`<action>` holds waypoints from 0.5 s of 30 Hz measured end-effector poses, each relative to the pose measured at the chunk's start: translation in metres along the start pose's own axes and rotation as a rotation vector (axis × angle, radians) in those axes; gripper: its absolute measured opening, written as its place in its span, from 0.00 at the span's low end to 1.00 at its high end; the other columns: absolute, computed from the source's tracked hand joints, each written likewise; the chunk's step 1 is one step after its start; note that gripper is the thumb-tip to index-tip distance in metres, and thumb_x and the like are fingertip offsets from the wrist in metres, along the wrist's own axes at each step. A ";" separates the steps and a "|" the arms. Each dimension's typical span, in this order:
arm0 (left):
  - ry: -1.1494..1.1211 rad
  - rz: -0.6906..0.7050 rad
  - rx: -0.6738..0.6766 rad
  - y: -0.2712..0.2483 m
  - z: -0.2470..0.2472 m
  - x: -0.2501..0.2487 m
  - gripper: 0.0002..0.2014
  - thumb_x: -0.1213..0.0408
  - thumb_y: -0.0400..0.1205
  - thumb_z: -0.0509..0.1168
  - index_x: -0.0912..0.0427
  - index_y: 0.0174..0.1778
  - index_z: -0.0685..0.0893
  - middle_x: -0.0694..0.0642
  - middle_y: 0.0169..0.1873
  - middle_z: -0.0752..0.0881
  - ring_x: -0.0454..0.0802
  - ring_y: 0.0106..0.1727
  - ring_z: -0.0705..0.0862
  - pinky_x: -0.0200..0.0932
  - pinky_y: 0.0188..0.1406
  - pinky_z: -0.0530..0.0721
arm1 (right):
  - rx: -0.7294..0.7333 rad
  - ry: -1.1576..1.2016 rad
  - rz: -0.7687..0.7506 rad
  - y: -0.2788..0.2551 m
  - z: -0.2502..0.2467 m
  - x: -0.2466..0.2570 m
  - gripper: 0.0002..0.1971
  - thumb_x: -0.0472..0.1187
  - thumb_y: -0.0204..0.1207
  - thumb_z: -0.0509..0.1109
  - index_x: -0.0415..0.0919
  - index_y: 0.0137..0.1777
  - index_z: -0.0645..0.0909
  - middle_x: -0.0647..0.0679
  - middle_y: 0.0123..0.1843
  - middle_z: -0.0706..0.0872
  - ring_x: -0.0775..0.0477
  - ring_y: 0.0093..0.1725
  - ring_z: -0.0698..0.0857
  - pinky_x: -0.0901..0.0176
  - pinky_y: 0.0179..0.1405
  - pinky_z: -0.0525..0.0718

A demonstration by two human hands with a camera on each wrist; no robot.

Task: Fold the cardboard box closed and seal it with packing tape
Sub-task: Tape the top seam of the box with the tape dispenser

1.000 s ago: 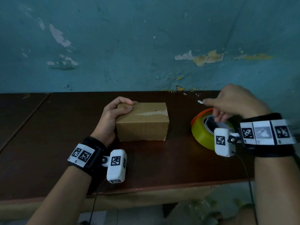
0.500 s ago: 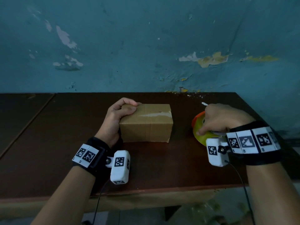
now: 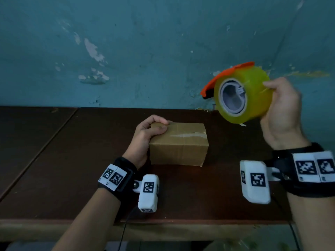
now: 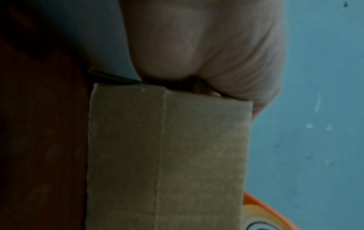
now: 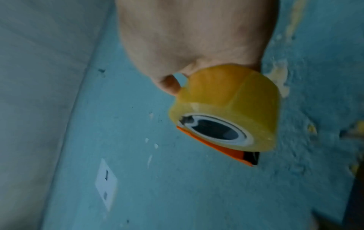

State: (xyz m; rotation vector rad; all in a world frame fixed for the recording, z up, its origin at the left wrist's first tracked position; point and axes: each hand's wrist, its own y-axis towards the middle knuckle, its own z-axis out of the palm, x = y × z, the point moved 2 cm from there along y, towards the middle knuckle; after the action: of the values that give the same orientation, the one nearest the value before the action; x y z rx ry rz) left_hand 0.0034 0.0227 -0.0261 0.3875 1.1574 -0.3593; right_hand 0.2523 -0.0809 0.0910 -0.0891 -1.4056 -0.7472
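A small closed cardboard box (image 3: 178,144) stands on the dark wooden table (image 3: 72,169), with a pale strip along its top seam. My left hand (image 3: 146,133) grips the box's left end, fingers curled over the top edge; the left wrist view shows the box (image 4: 167,155) side close up under my palm (image 4: 206,46). My right hand (image 3: 282,113) holds a yellow packing tape roll (image 3: 243,95) with an orange cutter (image 3: 224,75) up in the air, right of and above the box. In the right wrist view the tape roll (image 5: 226,107) hangs under my right hand (image 5: 193,38).
A peeling blue wall (image 3: 145,51) rises right behind the table. The table's front edge (image 3: 145,223) runs near my forearms. A seam in the tabletop (image 3: 54,133) lies to the left. A wall socket (image 5: 105,182) shows in the right wrist view.
My right hand has lifted the tape roll off the table and raised it up in front of the wall. The left hand stays on the box.
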 end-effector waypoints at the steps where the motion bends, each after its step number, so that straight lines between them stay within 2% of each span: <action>1: 0.009 0.002 0.004 0.000 0.002 0.000 0.06 0.69 0.77 0.69 0.58 0.48 0.85 0.61 0.58 0.90 0.59 0.57 0.87 0.53 0.53 0.85 | 0.018 0.122 -0.013 0.001 0.004 -0.001 0.15 0.40 0.83 0.59 0.49 0.35 0.79 0.50 0.38 0.84 0.50 0.42 0.85 0.57 0.47 0.82; 2: 0.018 0.001 0.010 -0.001 0.005 0.001 0.06 0.69 0.77 0.69 0.58 0.48 0.85 0.61 0.58 0.90 0.60 0.57 0.86 0.55 0.55 0.84 | 0.042 0.209 -0.011 -0.001 0.009 -0.001 0.10 0.42 0.82 0.60 0.45 0.41 0.80 0.46 0.42 0.84 0.46 0.47 0.85 0.54 0.52 0.83; 4: 0.029 0.001 0.020 -0.002 0.008 0.001 0.06 0.69 0.77 0.69 0.58 0.48 0.85 0.62 0.59 0.90 0.61 0.58 0.86 0.58 0.56 0.83 | 0.104 0.299 0.017 -0.006 0.023 -0.004 0.12 0.44 0.85 0.59 0.40 0.47 0.82 0.46 0.44 0.88 0.46 0.49 0.88 0.53 0.53 0.85; 6: 0.030 0.007 0.025 -0.002 0.010 0.001 0.06 0.70 0.78 0.69 0.60 0.49 0.85 0.62 0.58 0.90 0.61 0.56 0.86 0.57 0.55 0.83 | 0.184 0.352 0.044 -0.015 0.038 -0.007 0.16 0.44 0.89 0.56 0.42 0.44 0.81 0.52 0.36 0.89 0.53 0.38 0.89 0.60 0.41 0.87; 7: 0.027 0.013 0.026 -0.002 0.011 0.001 0.06 0.70 0.78 0.69 0.60 0.49 0.85 0.62 0.57 0.90 0.61 0.55 0.86 0.55 0.54 0.84 | 0.210 0.375 0.069 -0.018 0.044 -0.010 0.18 0.44 0.90 0.55 0.42 0.42 0.80 0.54 0.31 0.88 0.55 0.33 0.87 0.63 0.34 0.85; 9: 0.022 0.022 0.024 -0.002 0.013 0.001 0.06 0.71 0.77 0.69 0.61 0.48 0.85 0.63 0.54 0.89 0.60 0.52 0.86 0.51 0.51 0.85 | 0.223 0.399 0.125 -0.023 0.054 -0.016 0.22 0.46 0.90 0.55 0.45 0.35 0.81 0.55 0.26 0.84 0.56 0.26 0.83 0.65 0.27 0.80; 12: 0.037 0.030 0.035 -0.001 0.015 0.002 0.05 0.75 0.79 0.67 0.64 0.48 0.85 0.65 0.53 0.87 0.62 0.54 0.85 0.52 0.55 0.85 | 0.223 0.432 0.194 -0.025 0.062 -0.024 0.26 0.46 0.90 0.56 0.47 0.30 0.81 0.54 0.24 0.81 0.55 0.24 0.80 0.65 0.24 0.78; 15: 0.052 0.023 0.043 -0.001 0.017 0.001 0.07 0.78 0.81 0.65 0.70 0.53 0.84 0.68 0.54 0.87 0.64 0.57 0.84 0.56 0.61 0.82 | 0.217 0.446 0.211 -0.023 0.066 -0.028 0.23 0.47 0.90 0.55 0.43 0.35 0.81 0.53 0.27 0.85 0.54 0.31 0.86 0.62 0.31 0.85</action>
State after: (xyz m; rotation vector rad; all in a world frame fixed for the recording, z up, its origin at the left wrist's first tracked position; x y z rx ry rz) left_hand 0.0168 0.0139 -0.0217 0.4493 1.1971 -0.3560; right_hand 0.1848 -0.0554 0.0701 0.0943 -1.0224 -0.4034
